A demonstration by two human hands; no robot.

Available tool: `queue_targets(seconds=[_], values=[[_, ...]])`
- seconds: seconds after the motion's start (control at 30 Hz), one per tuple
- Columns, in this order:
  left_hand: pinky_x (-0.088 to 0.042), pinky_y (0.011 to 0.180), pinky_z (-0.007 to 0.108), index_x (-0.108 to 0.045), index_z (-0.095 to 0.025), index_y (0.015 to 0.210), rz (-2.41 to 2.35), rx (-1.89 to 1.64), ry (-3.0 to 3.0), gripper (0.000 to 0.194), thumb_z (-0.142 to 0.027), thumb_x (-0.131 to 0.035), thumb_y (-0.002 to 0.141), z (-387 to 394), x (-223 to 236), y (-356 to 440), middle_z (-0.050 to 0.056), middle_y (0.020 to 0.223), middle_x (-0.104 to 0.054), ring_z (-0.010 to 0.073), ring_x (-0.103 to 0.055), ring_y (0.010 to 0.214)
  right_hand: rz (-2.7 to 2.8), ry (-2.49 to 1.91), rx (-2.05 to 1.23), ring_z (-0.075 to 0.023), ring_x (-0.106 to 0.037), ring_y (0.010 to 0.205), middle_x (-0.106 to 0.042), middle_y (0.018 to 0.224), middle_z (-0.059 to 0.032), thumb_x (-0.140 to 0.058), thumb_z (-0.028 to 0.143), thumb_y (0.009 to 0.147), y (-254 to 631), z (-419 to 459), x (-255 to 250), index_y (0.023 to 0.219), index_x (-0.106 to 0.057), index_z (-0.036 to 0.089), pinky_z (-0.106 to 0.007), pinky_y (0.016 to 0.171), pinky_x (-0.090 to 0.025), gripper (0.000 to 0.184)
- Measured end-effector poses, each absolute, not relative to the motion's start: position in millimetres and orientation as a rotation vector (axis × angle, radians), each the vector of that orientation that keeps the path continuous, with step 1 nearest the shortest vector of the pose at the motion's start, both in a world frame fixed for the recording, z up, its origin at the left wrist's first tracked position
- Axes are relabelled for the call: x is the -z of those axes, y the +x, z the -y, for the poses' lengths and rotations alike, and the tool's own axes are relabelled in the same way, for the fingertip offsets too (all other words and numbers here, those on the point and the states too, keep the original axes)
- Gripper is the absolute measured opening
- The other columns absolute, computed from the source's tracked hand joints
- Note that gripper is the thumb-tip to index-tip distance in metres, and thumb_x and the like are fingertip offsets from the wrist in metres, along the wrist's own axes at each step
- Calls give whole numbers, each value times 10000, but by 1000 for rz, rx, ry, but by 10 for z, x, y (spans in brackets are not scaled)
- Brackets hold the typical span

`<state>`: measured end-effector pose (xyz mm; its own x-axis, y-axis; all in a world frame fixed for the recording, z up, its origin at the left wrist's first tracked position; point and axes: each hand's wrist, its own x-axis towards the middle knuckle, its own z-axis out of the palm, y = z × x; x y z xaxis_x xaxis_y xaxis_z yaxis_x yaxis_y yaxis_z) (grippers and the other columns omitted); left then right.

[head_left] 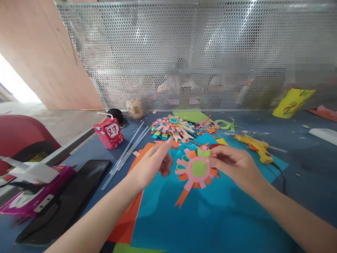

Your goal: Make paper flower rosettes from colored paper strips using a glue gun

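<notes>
A paper rosette [199, 168] in pink and orange, with a green centre, looped strips at its left and one notched tail hanging down, is held above the blue paper [179, 221]. My right hand [235, 163] pinches its upper right edge between thumb and fingers. To the left of the rosette, my left hand [154, 161] is raised with nothing in it; its index finger stretches forward and the other fingers bend loosely. Behind both hands lies a pile of similar rosettes [171, 124]. Small blue paper pieces [202, 139] lie just beyond the held rosette.
A yellow glue gun [255, 147] lies at right, its cord trailing. Clear glue sticks [125, 154], a red drink carton [108, 133], a black phone [65, 200] and a magenta power strip [44, 196] are at left. Perforated metal mesh [197, 35] closes the back.
</notes>
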<state>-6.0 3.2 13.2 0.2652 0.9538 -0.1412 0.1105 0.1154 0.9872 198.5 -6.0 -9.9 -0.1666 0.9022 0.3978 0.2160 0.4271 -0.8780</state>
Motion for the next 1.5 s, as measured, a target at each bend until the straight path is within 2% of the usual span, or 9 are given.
queue_targets(seconds=[0.07, 0.17, 0.33, 0.67, 1.33, 1.5], values=[[-382, 554, 242, -572, -155, 898, -1136, -1002, 1388, 338, -457, -533, 751, -54, -146, -46, -8, 632, -573, 119, -538, 586, 1607, -1032, -1131, -81, -528, 422, -545, 542, 33, -609, 311, 724, 1976, 47, 118, 653, -539, 173, -182, 389, -432, 171], [-409, 689, 255, -604, -155, 936, -1046, -995, 1400, 282, -366, -582, 750, -79, -129, -29, 37, 804, -651, 146, -587, 777, 1634, -1032, -1312, -77, -522, 442, -541, 547, 32, -610, 352, 727, 1967, 35, 167, 652, -524, 173, -190, 426, -429, 212], [-412, 623, 237, -629, -166, 980, -915, -859, 1331, 295, -300, -642, 718, -81, -61, -29, 11, 721, -650, 102, -560, 628, 1716, -1013, -1355, -82, -536, 511, -548, 598, 26, -618, 378, 725, 1978, 30, 221, 670, -547, 175, -194, 479, -438, 222], [-408, 539, 189, -647, -147, 946, -918, -824, 1273, 244, -202, -653, 708, -82, -79, -25, -38, 576, -599, 59, -529, 519, 1696, -992, -1384, -69, -503, 530, -524, 610, 26, -637, 325, 704, 1978, 36, 213, 676, -560, 170, -179, 497, -433, 174], [-430, 537, 184, -641, -138, 923, -888, -821, 1285, 256, -201, -683, 678, -108, -37, -44, -22, 590, -612, 65, -553, 543, 1703, -1007, -1384, -63, -451, 546, -494, 609, 30, -680, 344, 664, 1964, 37, 204, 657, -548, 166, -173, 504, -392, 222], [-435, 574, 202, -637, -144, 891, -945, -839, 1290, 257, -304, -670, 692, -100, -44, -46, -3, 658, -627, 76, -570, 581, 1717, -997, -1357, -64, -452, 548, -499, 616, 26, -652, 356, 690, 1964, 41, 191, 652, -547, 163, -176, 508, -397, 224]])
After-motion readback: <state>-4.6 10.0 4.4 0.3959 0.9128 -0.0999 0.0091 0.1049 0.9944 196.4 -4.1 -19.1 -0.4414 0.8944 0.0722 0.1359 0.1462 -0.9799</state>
